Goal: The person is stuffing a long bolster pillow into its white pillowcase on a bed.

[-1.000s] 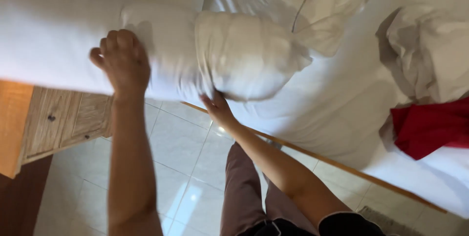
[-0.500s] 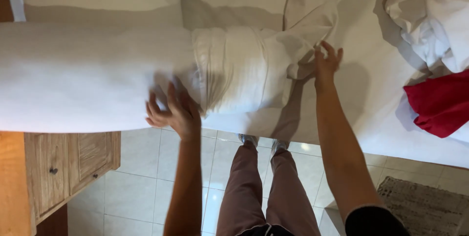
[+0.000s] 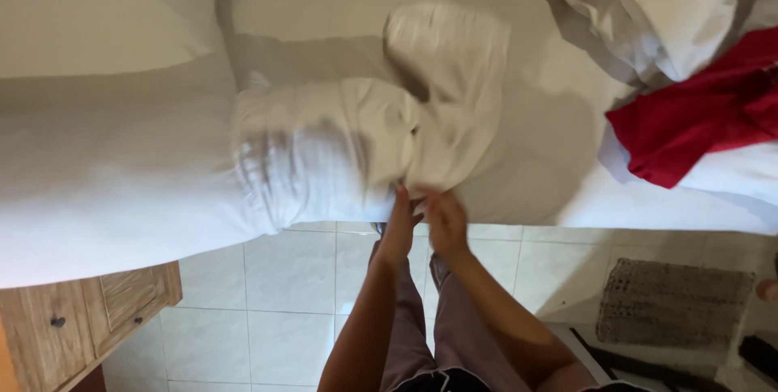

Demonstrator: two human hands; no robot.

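A long white bolster pillow lies along the edge of the bed, its near end half inside a bunched white pillowcase. My left hand touches the lower edge of the pillowcase with fingers pointing up. Close beside it, my right hand is blurred at the bed edge, near the loose end of the case. Whether either hand grips the cloth is unclear.
A red cloth and crumpled white linen lie on the right of the bed. A wooden cabinet stands at lower left. A woven mat lies on the tiled floor at right.
Both hands have come together at the bed edge below the pillowcase; the left was further left under the bolster, the right higher on the loose cloth. The view has shifted left.
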